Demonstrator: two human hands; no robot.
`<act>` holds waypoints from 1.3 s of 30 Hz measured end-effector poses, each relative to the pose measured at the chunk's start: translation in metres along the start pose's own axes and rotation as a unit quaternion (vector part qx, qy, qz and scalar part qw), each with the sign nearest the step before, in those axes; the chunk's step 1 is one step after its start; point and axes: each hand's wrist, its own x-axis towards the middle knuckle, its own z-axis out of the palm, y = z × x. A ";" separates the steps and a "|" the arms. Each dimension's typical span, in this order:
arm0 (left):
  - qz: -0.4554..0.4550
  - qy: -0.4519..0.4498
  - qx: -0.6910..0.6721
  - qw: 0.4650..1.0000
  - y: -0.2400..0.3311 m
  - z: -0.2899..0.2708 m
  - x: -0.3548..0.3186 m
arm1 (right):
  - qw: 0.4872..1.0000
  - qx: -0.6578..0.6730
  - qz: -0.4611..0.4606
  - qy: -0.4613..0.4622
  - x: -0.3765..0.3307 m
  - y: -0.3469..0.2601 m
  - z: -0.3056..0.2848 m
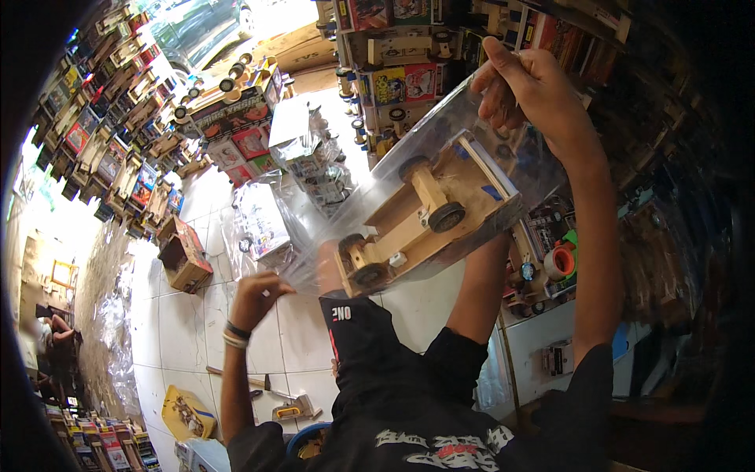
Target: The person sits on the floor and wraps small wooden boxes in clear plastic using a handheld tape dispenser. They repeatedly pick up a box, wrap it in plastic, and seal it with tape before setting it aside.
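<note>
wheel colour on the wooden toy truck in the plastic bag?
Black tyres with pale wooden hubs on the wooden toy truck, seen through the clear plastic bag. Head view, the only one, shows it.

My one head camera looks steeply down from the wearer's brow, fisheye-wide, close over the raised right hand [528, 88] and left hand [255, 297], white tiled floor [185, 334] far beneath.

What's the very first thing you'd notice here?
A wooden toy truck, wheels up, sits inside a clear plastic bag in the middle of the picture. The right hand grips the bag's top end up high, while the left hand pinches its lower end. Behind, on the left, rows of colourful toy trucks fill the shelves and white tiled floor.
</note>
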 end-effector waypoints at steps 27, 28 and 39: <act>0.063 -0.152 0.133 0.977 0.098 0.055 0.196 | 0.865 -0.112 -0.341 -0.350 -0.209 -0.046 0.102; 0.107 -0.155 0.147 0.971 0.098 0.049 0.206 | 0.879 -0.084 -0.340 -0.323 -0.209 -0.046 0.099; 0.209 -0.067 0.131 0.967 0.110 -0.012 0.115 | 0.990 -0.029 -0.007 -0.136 -0.211 0.081 0.093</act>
